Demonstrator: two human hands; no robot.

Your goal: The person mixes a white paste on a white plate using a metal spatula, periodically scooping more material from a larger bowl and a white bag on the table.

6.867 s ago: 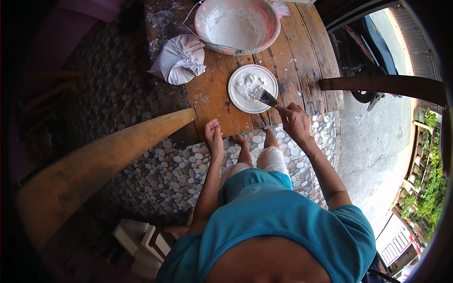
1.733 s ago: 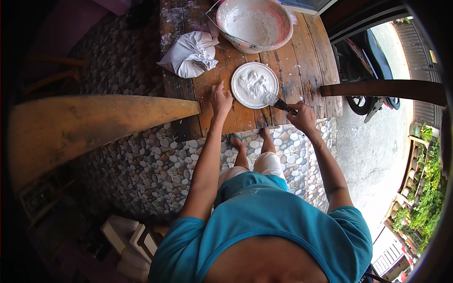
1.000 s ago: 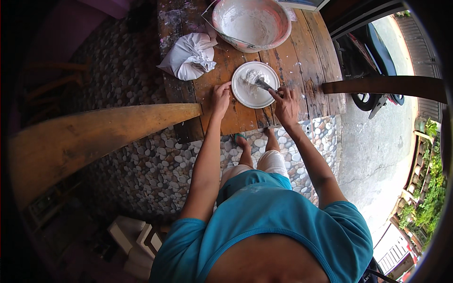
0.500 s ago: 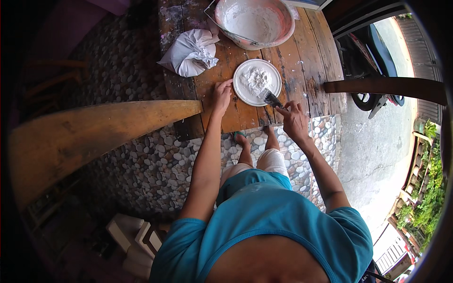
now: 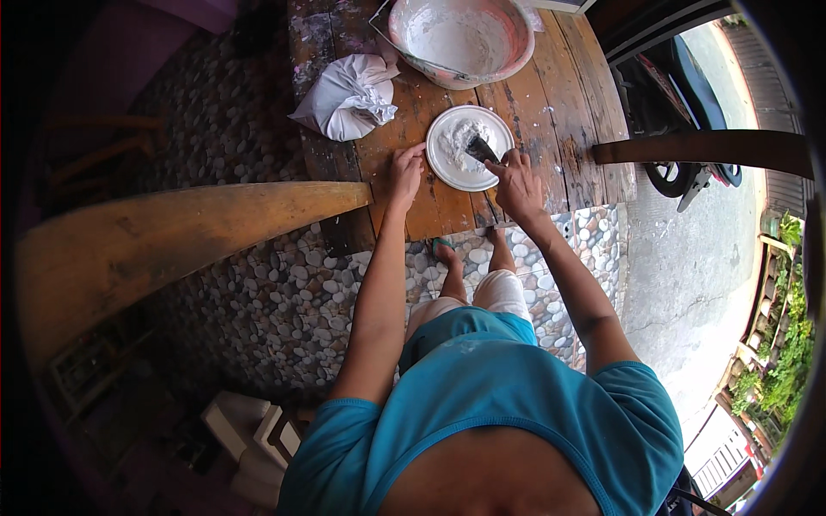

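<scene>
**Back into the lumpy white paste (image 5: 460,135) with the dark, flat-bladed scraper (image 5: 483,151)**

Now pressing the scraper into the paste near the middle of the round white plate (image 5: 456,179), instead of holding it at the near right rim as half a second ago. Brought the right hand (image 5: 520,183) closer in too, with fingertips reaching over the near right rim. Gripping the scraper by its rear end in a closed hold, leaving only the front part showing. Cannot tell the exact placing of the thumb.

Keeping the left hand (image 5: 405,175) at the left side of the plate, much as half a second ago, with a finger stretched out to the rim. Looks to be touching, perhaps to steady the plate; cannot tell whether pinching the rim or merely bracing against it.

Judging by the shift, working the paste about on the plate again rather than resting the blade at the edge. Probably calls for a plate held steady against each push.

See the plate lying flat on the worn brown wooden table (image 5: 564,142), near the edge closest to the body, with the paste inside its rim. Beyond it, see a round pinkish-white bucket (image 5: 456,79), smeared white inside, and to its left a crumpled white bag (image 5: 344,99), apart from the plate.
</scene>
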